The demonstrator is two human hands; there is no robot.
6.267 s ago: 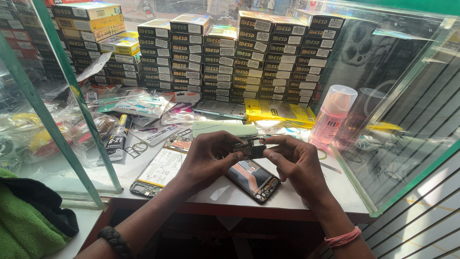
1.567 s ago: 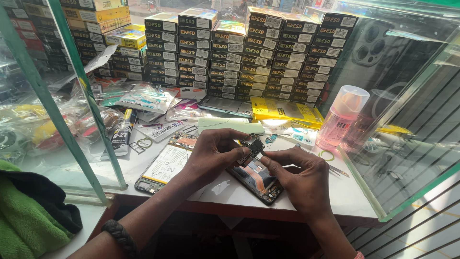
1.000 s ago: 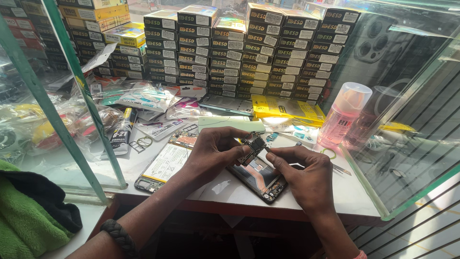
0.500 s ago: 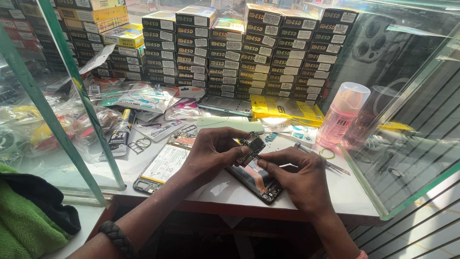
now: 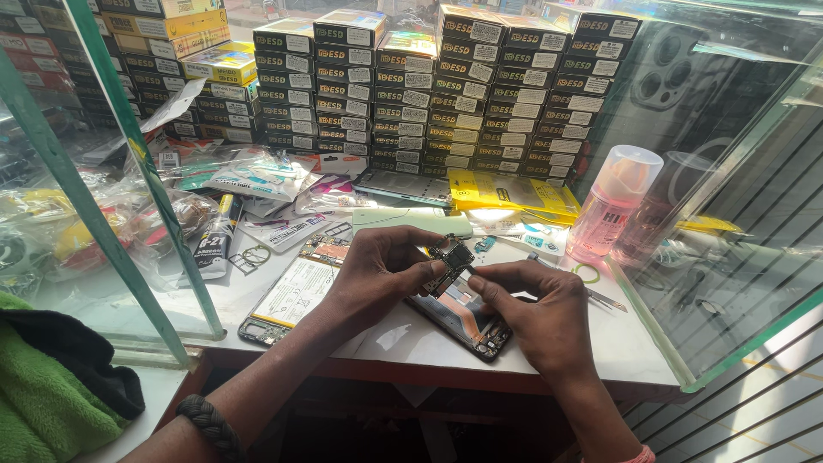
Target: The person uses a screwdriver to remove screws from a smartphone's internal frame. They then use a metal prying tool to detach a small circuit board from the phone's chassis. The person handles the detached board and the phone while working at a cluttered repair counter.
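Note:
My left hand pinches a small dark circuit board and holds it tilted just above an opened black phone frame that lies on the white counter. My right hand has its fingers curled together, thumb and forefinger meeting at the board's lower right edge; whether a thin tool sits between them I cannot tell. Part of the phone frame is hidden under both hands. A second opened phone with a pale battery lies to the left of my left wrist.
Stacks of small black and yellow boxes fill the back. A pink bottle stands at right near the glass wall. Tweezers, a glue tube, plastic packets and a green-framed glass panel surround the counter. A green cloth lies lower left.
The board has stayed pinched in my left hand over the phone frame. My right hand has shifted its fingertips slightly along the board's edge. The view has drifted a little.

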